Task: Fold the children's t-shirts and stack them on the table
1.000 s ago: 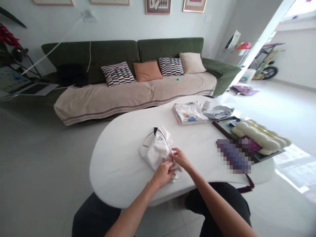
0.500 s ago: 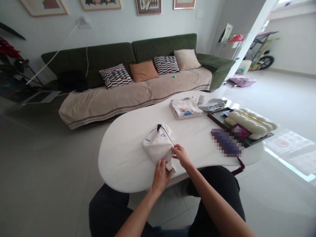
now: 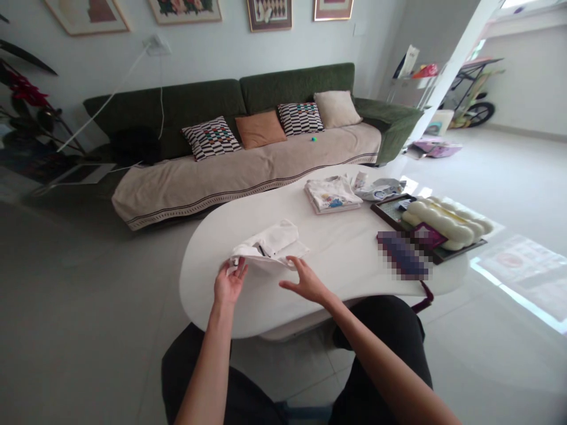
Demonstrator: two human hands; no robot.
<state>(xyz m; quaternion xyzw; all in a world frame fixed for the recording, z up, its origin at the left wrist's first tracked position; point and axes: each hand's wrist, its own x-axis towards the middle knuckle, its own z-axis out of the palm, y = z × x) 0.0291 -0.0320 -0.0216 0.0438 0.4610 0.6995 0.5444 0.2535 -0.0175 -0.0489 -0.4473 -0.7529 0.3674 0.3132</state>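
A white shirt [image 3: 277, 239] with dark trim lies bunched on the white oval table [image 3: 208, 236], its near edge raised off the surface. My left hand [image 3: 228, 284] is palm up at the shirt's left corner, fingers closed on the fabric. At the shirt's right corner is my right hand [image 3: 308, 283], thumb and fingers spread apart, the fingertips touching the edge of the cloth. Farther back on the table rests a folded stack of light shirts [image 3: 333, 195], the top one with a coloured print.
Right of the stack are a crumpled silver-grey package [image 3: 381, 189] and a dark-rimmed tray [image 3: 385, 215] carrying a cream, puffy object [image 3: 447, 221]. A blurred-out dark item [image 3: 403, 254] lies before the tray. Behind the table stands a green sofa [image 3: 204, 97] with several cushions.
My left hand has moved left and turned palm up, lifting the shirt's near edge. The shirt's collar and crest have turned out of sight. My right hand has moved slightly left and opened.
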